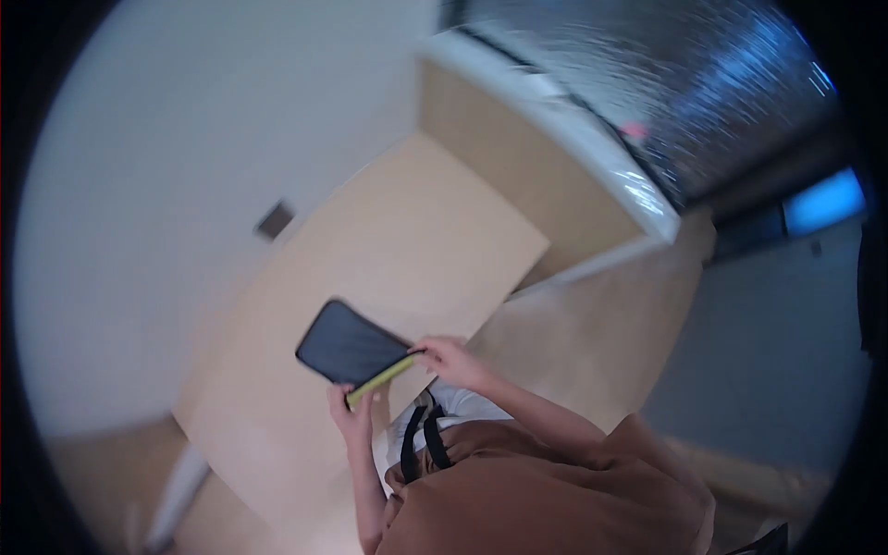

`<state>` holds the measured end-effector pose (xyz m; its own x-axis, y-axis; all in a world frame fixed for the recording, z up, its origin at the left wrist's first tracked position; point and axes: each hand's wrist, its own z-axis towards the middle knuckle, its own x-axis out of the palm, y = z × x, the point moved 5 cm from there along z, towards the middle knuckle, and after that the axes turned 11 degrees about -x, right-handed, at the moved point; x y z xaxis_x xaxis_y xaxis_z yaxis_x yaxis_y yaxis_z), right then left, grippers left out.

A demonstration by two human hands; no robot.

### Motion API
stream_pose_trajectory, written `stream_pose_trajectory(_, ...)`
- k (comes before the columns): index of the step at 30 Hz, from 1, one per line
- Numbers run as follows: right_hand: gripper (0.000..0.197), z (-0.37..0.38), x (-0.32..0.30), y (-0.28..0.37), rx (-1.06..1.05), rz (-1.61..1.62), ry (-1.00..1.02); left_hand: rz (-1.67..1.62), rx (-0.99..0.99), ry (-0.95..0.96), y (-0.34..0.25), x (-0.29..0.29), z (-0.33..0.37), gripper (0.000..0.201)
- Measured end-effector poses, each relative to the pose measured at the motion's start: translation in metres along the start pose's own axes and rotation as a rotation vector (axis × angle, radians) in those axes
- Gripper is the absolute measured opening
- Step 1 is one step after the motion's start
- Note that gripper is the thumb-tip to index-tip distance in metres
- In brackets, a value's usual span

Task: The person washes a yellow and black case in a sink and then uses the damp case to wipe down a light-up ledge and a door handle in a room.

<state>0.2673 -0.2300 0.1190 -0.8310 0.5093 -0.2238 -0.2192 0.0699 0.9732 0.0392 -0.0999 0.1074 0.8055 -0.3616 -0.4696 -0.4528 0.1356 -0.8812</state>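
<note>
A flat, dark grey rectangular case (356, 340) with rounded corners and a yellow-green near edge is tilted over the table. My left hand (351, 412) grips its near left corner, fingers closed round the edge. At the near right corner, my right hand (449, 359) pinches the other end of the same edge. The yellow-green strip shows between the two hands. Blur hides the finer details of the case, and I cannot tell whether its far end touches the tabletop.
The pale wooden table (407, 227) runs along a white wall (213, 120) with a dark wall plate (275, 220). Beyond its far end stands a wooden ledge with a white top (638, 190) beneath a window. Black straps (424, 435) lie across my lap.
</note>
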Motion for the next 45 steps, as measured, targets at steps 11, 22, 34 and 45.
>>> stream_pose_trajectory(11,0.016,-0.146,-0.142,0.168,-0.091,0.173,-0.695,-0.095,0.368,0.917,-0.240,0.080,-0.044,0.020)
stream_pose_trajectory(22,0.013,-0.243,-0.214,0.160,-0.155,0.201,-1.341,-0.138,0.582,1.116,-0.334,0.198,-0.112,0.012)
stream_pose_trajectory(34,0.020,-0.285,-0.422,0.094,-0.225,0.127,-1.525,-0.231,0.727,1.085,-0.418,0.386,-0.228,0.033)
stream_pose_trajectory(45,0.027,-0.360,-0.691,0.015,-0.068,0.181,-1.409,0.049,0.415,1.295,-0.524,0.606,-0.338,0.027)
